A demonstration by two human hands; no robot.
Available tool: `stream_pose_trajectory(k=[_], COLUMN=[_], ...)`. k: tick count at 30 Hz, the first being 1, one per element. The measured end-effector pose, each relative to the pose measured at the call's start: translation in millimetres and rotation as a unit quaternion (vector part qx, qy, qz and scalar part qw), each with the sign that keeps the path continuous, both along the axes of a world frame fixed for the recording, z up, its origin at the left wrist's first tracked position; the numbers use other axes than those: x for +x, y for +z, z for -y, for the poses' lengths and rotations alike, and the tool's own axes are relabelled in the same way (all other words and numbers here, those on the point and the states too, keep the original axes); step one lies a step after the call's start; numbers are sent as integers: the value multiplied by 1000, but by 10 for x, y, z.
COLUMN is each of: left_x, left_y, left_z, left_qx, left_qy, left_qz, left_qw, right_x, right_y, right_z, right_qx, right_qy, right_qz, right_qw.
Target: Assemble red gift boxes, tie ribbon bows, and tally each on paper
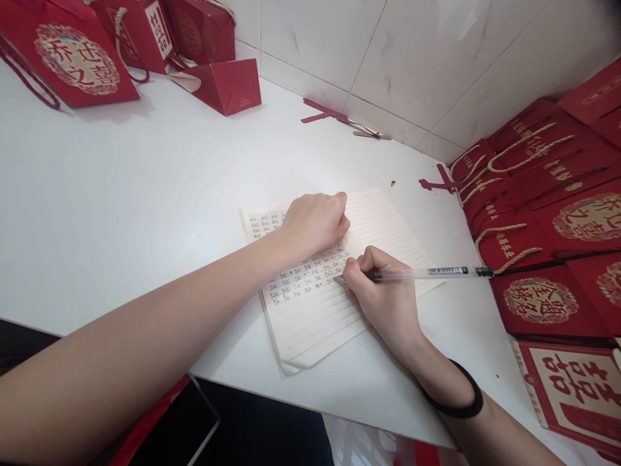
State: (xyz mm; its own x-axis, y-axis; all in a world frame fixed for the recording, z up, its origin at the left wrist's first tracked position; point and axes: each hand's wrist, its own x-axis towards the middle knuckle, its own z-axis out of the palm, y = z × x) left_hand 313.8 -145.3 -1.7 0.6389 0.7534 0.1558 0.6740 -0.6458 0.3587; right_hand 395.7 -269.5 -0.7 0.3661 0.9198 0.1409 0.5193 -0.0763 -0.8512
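Observation:
A lined notebook [315,330] lies open on the white table, its left page partly filled with rows of handwritten numbers. My right hand [388,291] grips a clear-barrelled pen [420,274], with the tip down on the latest row of writing. A black band [456,395] circles the right wrist. Across the upper part of the notebook rests my left hand [317,220], its fingers curled into a loose fist that covers some of the numbers. Whether anything is inside that fist is hidden. The bottom corner of the left page curls up.
Red gift bags [77,58] stand at the back left beside a tipped red box [223,87]. Stacked red bags [543,239] with rope handles line the right side. Red ribbon pieces [325,113] lie along the tiled wall [388,58]. The white table [121,188] has its front edge near me.

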Motion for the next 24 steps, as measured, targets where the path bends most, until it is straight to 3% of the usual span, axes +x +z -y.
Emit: stream_pose_trajectory(k=[24], left_x=[-7], left_y=[8], left_z=[9], left_qx=[-10], left_qy=[1], left_qz=[2], left_qw=[1000], right_x=[-3], right_y=[-2], right_z=[7], right_qx=[-13], right_qy=[14], right_qz=[-5], right_qw=[1000])
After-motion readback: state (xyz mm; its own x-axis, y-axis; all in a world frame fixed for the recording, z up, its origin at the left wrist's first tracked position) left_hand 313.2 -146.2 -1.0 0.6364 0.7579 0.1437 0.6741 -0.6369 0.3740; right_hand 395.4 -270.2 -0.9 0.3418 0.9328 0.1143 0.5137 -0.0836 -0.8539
